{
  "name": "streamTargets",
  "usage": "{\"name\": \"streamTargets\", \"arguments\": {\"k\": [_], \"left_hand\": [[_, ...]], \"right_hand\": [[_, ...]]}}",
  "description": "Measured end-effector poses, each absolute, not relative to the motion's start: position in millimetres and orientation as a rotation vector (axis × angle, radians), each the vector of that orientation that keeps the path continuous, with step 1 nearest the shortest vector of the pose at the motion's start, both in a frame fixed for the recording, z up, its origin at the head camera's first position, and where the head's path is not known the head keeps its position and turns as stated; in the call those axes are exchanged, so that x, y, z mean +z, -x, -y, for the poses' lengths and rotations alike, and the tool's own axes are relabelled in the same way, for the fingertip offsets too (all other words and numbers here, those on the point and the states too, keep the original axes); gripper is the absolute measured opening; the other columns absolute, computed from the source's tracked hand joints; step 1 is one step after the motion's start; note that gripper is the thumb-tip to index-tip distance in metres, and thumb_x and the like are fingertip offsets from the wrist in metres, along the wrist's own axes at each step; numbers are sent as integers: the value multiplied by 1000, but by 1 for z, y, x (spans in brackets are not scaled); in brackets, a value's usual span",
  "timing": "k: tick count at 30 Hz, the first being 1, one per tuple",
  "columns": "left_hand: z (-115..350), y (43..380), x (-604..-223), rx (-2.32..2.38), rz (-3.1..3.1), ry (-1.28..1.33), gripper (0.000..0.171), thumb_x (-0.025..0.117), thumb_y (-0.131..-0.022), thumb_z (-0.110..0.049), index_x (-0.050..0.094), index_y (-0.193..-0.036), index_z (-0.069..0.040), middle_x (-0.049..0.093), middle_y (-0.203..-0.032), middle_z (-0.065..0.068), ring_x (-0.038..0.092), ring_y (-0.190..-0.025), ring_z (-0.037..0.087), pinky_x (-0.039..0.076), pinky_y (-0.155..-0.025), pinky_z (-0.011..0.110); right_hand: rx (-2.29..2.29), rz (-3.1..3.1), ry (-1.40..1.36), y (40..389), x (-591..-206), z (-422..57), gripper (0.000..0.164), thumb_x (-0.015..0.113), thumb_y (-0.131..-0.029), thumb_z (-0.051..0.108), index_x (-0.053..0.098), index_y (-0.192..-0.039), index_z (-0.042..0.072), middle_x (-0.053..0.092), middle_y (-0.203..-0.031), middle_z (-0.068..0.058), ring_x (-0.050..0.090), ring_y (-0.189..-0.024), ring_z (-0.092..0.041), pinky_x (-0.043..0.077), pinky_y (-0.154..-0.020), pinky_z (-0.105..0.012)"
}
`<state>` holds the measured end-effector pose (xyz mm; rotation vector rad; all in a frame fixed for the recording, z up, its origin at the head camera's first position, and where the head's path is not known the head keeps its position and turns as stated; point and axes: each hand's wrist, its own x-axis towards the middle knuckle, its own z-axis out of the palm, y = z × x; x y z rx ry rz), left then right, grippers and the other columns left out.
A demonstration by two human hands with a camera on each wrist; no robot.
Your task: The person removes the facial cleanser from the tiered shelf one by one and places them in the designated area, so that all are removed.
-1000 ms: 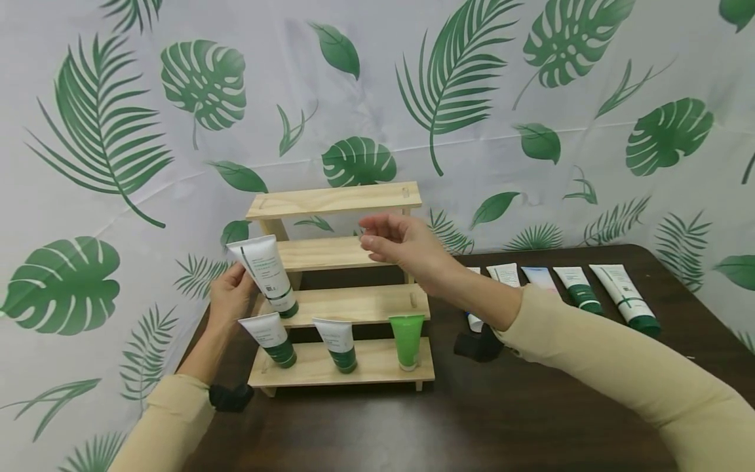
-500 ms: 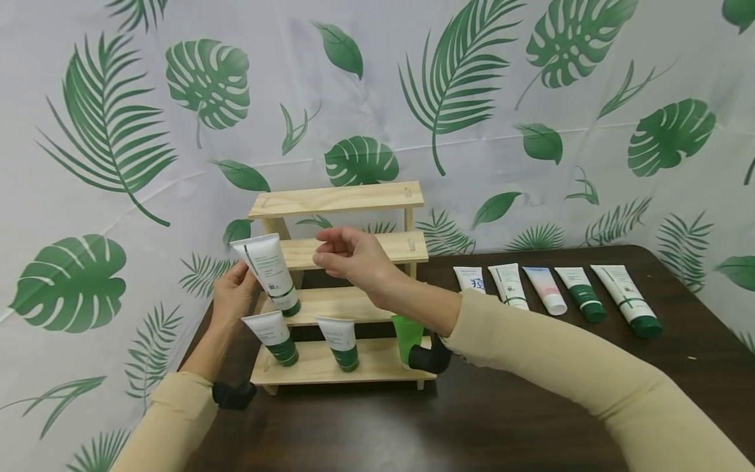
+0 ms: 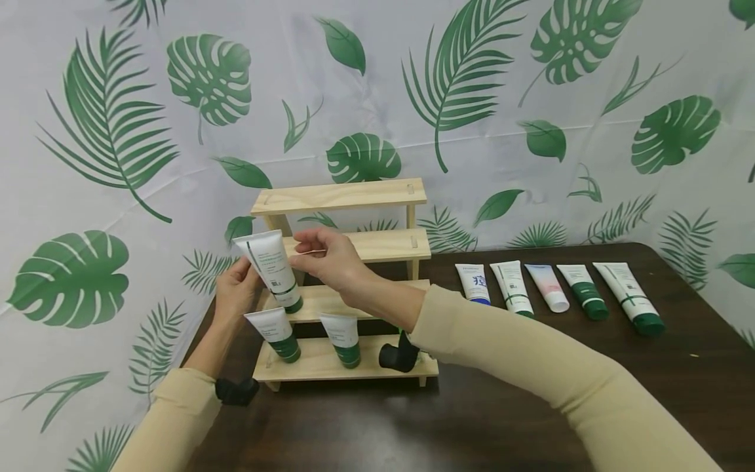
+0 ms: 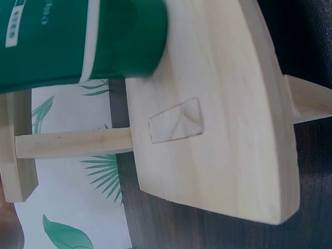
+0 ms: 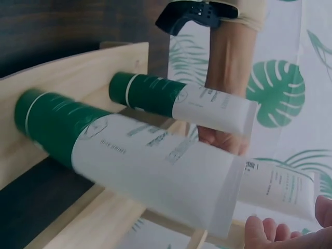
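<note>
A large white tube with a dark green cap [image 3: 272,269] stands cap-down and leaning left on the second tier from the bottom of a wooden stepped shelf [image 3: 336,303]. My left hand [image 3: 234,292] holds this tube at its left edge, fingers partly hidden behind it. At the tube's right side is my right hand [image 3: 333,262], thumb and fingers apart and bent, fingertips close to its edge. The right wrist view shows the same tube [image 5: 280,189] with the right fingers [image 5: 270,233] near its flat end. Below, two white-and-green tubes [image 3: 274,334] [image 3: 342,339] stand on the bottom tier.
To the right, several tubes lie in a row on the dark table [image 3: 507,406], among them a blue-capped tube [image 3: 473,283] and a pink-and-blue tube [image 3: 548,288]. A green tube on the bottom tier is mostly hidden behind the right wrist. A leaf-print cloth [image 3: 377,85] hangs behind.
My right hand has moved left across the shelf to the large tube's right side, its forearm now covering the green tube. The left hand and large tube have stayed in place.
</note>
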<state>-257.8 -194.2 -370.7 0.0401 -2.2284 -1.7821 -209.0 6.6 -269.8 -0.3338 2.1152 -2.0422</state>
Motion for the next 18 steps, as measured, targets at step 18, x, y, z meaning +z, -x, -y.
{"name": "streamTargets", "arguments": {"k": [18], "left_hand": [[195, 257, -371, -1784, 2195, -26, 41, 58, -94, -23, 55, -132, -7, 59, -84, -34, 58, -84, -8, 47, -74, 9]], "right_hand": [[-2027, -2178, 310, 223, -274, 17, 42, 65, -86, -1, 55, -127, 2, 60, -121, -12, 57, -111, -23, 49, -91, -27]]}}
